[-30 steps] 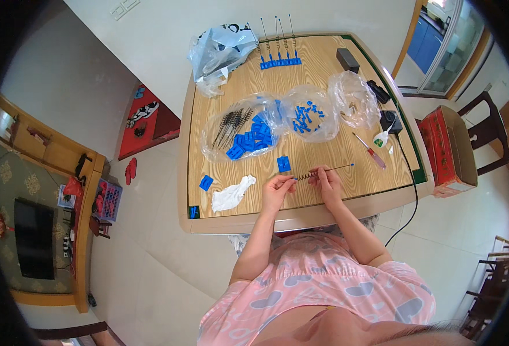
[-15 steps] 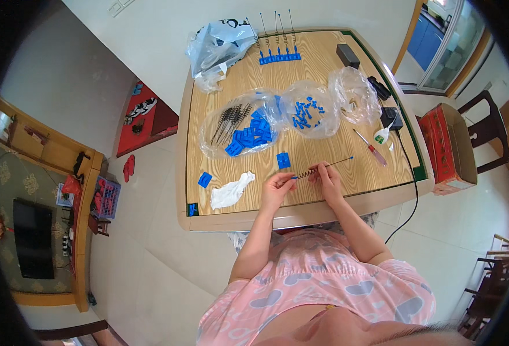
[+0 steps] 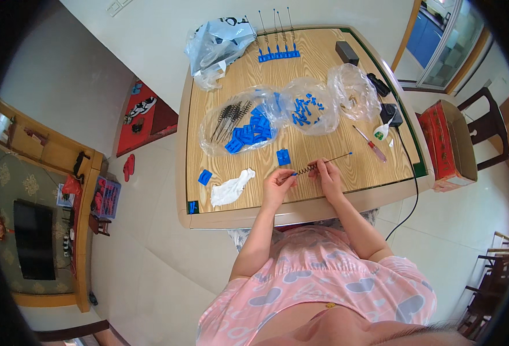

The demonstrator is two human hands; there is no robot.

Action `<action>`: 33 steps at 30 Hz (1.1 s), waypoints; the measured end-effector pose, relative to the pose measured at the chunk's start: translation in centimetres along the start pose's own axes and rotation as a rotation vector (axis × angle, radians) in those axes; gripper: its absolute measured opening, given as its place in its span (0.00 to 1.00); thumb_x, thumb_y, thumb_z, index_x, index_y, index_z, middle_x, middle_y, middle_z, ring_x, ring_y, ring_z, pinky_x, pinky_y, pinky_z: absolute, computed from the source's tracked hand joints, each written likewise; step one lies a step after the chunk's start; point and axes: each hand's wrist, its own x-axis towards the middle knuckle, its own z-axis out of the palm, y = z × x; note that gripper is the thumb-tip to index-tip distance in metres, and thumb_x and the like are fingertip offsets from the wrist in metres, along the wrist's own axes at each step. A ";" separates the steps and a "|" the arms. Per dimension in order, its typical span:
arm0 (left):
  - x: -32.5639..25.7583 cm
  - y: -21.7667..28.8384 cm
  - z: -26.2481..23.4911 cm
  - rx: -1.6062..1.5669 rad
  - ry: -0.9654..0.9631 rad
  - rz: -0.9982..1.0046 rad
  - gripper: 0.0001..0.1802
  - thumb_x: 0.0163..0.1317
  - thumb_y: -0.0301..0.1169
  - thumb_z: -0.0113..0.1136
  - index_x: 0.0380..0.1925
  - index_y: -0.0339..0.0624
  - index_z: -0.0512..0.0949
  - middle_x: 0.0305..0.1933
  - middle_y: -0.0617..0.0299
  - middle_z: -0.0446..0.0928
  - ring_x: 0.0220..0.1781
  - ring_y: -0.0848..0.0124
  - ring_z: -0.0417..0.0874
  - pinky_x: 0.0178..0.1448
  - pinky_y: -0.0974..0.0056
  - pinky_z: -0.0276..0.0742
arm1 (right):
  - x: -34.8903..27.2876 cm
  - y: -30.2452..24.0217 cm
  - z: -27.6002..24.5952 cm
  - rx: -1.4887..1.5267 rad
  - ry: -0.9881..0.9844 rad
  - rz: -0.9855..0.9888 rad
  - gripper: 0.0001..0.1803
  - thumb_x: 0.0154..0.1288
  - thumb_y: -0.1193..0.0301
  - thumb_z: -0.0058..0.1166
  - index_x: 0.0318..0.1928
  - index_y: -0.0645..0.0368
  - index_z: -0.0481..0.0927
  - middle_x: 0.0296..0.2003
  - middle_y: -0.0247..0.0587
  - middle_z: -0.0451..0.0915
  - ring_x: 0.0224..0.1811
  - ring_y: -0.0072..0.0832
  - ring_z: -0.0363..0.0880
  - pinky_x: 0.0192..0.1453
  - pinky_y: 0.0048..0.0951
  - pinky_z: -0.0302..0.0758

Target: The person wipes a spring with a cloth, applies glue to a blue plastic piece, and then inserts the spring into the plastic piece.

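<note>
Both my hands meet over the table's near side on a thin dark spring rod (image 3: 305, 170), coiled in the middle. Its straight end runs up to the right, ending in a small blue tip (image 3: 350, 153). My left hand (image 3: 278, 187) pinches the blue fitting at the coil's left end. Around the coil's right part close the fingers of my right hand (image 3: 329, 178). Just beyond my left hand lies a square blue plastic block (image 3: 282, 157). Another blue block (image 3: 205, 177) lies farther left, past a crumpled white cloth (image 3: 231, 189).
Clear plastic bags hold more spring rods (image 3: 231, 120), blue blocks (image 3: 253, 132) and small blue fittings (image 3: 306, 109). At the back, several rods stand upright in a blue strip (image 3: 279, 56). A screwdriver (image 3: 375, 151), black adapter (image 3: 390, 115) and its cable lie right.
The view has shifted slightly. Both hands keep their hold on the spring rod, and the left fingers have moved a little at the blue fitting.
</note>
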 end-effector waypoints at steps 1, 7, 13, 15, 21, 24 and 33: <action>0.0 0.0 0.2 -0.021 0.016 0.009 0.08 0.59 0.17 0.59 0.40 0.33 0.77 0.35 0.59 0.81 0.35 0.74 0.82 0.40 0.71 0.79 | 0.0 -0.2 0.0 -0.025 -0.009 0.004 0.20 0.76 0.61 0.38 0.43 0.65 0.78 0.32 0.35 0.80 0.31 0.17 0.77 0.38 0.20 0.72; 0.0 0.0 -0.1 0.001 0.014 0.015 0.07 0.60 0.18 0.59 0.40 0.33 0.77 0.35 0.60 0.81 0.35 0.75 0.82 0.40 0.71 0.79 | -0.2 -0.9 -1.0 -0.061 -0.235 0.066 0.23 0.76 0.59 0.37 0.53 0.65 0.75 0.33 0.36 0.80 0.34 0.18 0.76 0.42 0.21 0.72; -0.2 0.2 0.0 0.024 0.032 0.010 0.07 0.61 0.19 0.59 0.39 0.33 0.77 0.34 0.61 0.81 0.34 0.75 0.82 0.40 0.72 0.79 | -0.9 -0.5 -2.2 0.369 0.082 0.318 0.19 0.75 0.61 0.40 0.51 0.64 0.74 0.34 0.39 0.81 0.33 0.21 0.77 0.42 0.22 0.74; -0.3 0.1 -0.1 0.040 0.044 0.004 0.07 0.61 0.20 0.59 0.39 0.33 0.77 0.34 0.62 0.81 0.34 0.75 0.82 0.40 0.72 0.79 | -1.2 -0.6 -2.5 0.360 0.046 0.353 0.18 0.74 0.62 0.41 0.50 0.64 0.74 0.35 0.40 0.81 0.33 0.22 0.77 0.42 0.22 0.75; -0.2 0.7 0.7 0.015 0.017 0.024 0.15 0.60 0.17 0.58 0.48 0.34 0.75 0.39 0.60 0.80 0.36 0.74 0.82 0.41 0.71 0.79 | -1.3 -0.7 -2.9 0.495 0.044 0.401 0.17 0.74 0.63 0.42 0.48 0.66 0.74 0.36 0.45 0.81 0.36 0.27 0.80 0.42 0.28 0.78; -0.5 0.6 0.8 -0.050 0.085 0.170 0.19 0.60 0.17 0.57 0.52 0.36 0.73 0.41 0.60 0.79 0.37 0.74 0.82 0.41 0.71 0.79 | -0.7 -0.4 -4.2 0.629 0.121 0.357 0.17 0.74 0.63 0.42 0.48 0.66 0.73 0.37 0.47 0.81 0.37 0.30 0.80 0.43 0.31 0.79; -1.5 -0.2 0.5 0.322 0.160 0.137 0.01 0.58 0.20 0.61 0.30 0.34 0.78 0.29 0.65 0.75 0.28 0.79 0.79 0.32 0.75 0.74 | 0.0 -0.3 -5.2 0.820 0.292 0.370 0.20 0.75 0.65 0.36 0.55 0.69 0.67 0.50 0.55 0.75 0.53 0.41 0.76 0.59 0.40 0.75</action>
